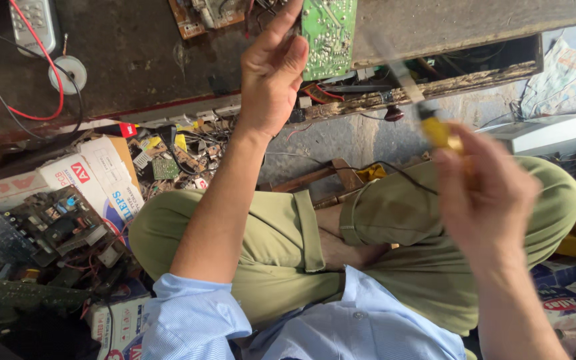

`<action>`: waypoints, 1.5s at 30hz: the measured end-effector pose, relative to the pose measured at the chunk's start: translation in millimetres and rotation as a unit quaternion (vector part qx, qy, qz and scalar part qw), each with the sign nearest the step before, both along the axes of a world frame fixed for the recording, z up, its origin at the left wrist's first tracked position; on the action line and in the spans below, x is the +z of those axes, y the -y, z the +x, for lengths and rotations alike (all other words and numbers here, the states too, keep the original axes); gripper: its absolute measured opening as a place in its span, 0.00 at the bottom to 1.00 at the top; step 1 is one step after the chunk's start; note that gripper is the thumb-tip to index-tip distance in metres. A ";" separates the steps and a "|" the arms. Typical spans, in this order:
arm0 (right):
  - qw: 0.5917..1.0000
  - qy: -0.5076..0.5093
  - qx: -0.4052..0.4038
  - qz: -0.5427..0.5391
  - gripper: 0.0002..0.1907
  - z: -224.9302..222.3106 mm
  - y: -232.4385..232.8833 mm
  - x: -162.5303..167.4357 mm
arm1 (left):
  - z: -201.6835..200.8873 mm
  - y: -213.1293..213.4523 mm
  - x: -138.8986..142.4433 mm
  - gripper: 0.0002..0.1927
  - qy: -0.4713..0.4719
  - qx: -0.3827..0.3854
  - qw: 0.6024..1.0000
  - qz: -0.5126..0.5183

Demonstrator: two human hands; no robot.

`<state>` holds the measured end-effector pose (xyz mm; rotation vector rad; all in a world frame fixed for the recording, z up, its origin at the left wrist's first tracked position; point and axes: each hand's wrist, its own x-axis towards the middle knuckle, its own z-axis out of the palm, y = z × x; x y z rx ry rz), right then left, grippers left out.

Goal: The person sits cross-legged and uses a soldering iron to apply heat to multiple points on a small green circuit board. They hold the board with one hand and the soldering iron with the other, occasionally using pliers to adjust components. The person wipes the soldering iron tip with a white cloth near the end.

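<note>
My left hand (pixel 271 73) reaches up to the workbench edge and grips the left side of a green circuit board (pixel 330 30) that stands on the bench. My right hand (pixel 485 193), blurred by motion, is closed around a yellow-handled tool (pixel 438 130) whose thin shaft (pixel 395 67) points up toward the board. My knees in olive trousers (pixel 395 227) lie below both hands.
A dark wooden workbench (pixel 135 60) carries a red wire (pixel 48 73), a solder spool (pixel 67 72), a grey remote (pixel 31 20) and a brown board (pixel 201 17). Cardboard boxes (pixel 95 177) and scrap boards (pixel 48 227) pile up at the left. A black cable (pixel 401 173) crosses my knee.
</note>
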<state>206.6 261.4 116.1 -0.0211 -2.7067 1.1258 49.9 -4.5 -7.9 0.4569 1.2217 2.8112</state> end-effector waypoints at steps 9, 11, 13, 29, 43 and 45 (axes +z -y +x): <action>0.980 0.005 -0.074 0.182 0.14 -4.9 -25.2 17.4 | 0.6 0.4 14.5 0.23 0.015 0.016 0.999 -0.032; 0.996 -0.003 -0.061 0.058 0.15 -5.0 -15.3 19.5 | -7.2 1.5 19.7 0.18 0.033 0.024 0.999 -0.025; 0.999 0.019 -0.043 0.026 0.15 -3.1 -4.9 16.4 | -10.5 -1.2 21.8 0.15 0.044 0.015 0.999 -0.009; 0.999 0.016 0.029 0.005 0.14 -21.6 5.0 -27.4 | -9.0 -1.7 -0.5 0.13 0.010 0.002 1.000 0.004; 0.966 0.125 0.038 -0.222 0.11 -44.5 -11.8 -54.8 | -11.1 -5.0 -1.7 0.16 -0.039 0.081 0.984 -0.157; 0.987 0.090 0.038 -0.131 0.12 -42.2 -6.5 -45.4 | -12.8 -5.4 -1.6 0.16 -0.049 0.084 0.982 -0.159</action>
